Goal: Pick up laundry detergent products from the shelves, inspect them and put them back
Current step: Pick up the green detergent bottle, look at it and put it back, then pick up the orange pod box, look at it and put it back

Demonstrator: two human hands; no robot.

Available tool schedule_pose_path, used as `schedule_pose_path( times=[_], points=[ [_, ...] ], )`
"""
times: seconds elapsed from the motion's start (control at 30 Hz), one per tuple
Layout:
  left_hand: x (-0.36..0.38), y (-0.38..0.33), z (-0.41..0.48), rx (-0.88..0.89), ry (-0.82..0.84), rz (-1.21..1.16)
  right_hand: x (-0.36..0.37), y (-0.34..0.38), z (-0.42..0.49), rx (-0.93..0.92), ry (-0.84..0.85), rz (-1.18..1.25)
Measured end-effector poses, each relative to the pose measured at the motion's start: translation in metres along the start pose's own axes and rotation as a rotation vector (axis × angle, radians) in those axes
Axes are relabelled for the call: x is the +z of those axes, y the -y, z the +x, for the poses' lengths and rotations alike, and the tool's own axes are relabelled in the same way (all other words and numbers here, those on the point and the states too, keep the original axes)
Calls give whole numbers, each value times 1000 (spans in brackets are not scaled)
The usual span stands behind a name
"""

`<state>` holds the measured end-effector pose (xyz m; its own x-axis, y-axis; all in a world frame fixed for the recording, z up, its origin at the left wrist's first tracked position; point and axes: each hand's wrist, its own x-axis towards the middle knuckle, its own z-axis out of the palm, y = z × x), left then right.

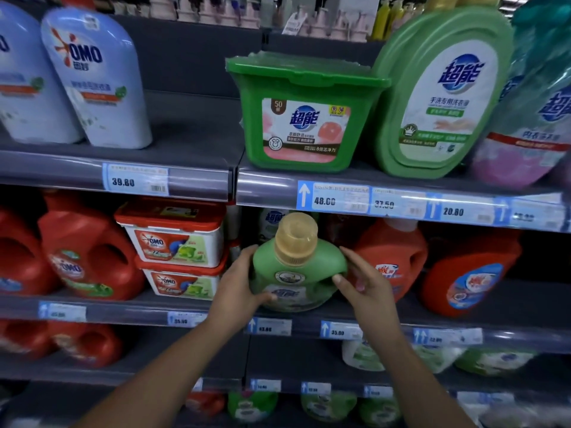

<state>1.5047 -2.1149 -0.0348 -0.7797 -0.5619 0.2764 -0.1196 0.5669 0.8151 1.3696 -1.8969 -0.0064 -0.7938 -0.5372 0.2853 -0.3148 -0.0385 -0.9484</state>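
A green detergent bottle [293, 270] with a tan cap sits at the front of the middle shelf [129, 313], tilted toward me. My left hand [238, 282] grips its left side, thumb across the label. My right hand [361, 279] touches its right side at the handle, fingers spread, thumb under the handle loop. Both forearms reach up from the bottom of the view.
A green pod tub [306, 118] and a large green bottle [438, 97] stand on the upper shelf. Orange jugs [398, 251] flank the held bottle on the right, OMO boxes [176, 239] and red jugs [83, 251] on the left. Price tags line the shelf edges.
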Motion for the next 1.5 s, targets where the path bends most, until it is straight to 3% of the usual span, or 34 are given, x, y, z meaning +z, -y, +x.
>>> schedule_pose_path(
  times=[0.53, 0.9, 1.03, 1.1, 1.33, 1.5],
  points=[
    [6, 14, 22, -48, 50, -20, 16, -22, 38, 45, -2, -41],
    [-2, -2, 10, -35, 143, -223, 25, -36, 28, 189, 31, 11],
    [-22, 14, -12, -121, 184, -245, 41, -24, 0, 180, -161, -30],
    [-42, 24, -25, -178, 109, -210, 57, -17, -15, 162, -203, -99],
    [-149, 49, -47, -296, -503, -153, 155, 38, -16, 135, 113, -174],
    [-181, 47, -19, -206, -378, -140, 219, 66, 22, 244, 141, -18]
  ],
)
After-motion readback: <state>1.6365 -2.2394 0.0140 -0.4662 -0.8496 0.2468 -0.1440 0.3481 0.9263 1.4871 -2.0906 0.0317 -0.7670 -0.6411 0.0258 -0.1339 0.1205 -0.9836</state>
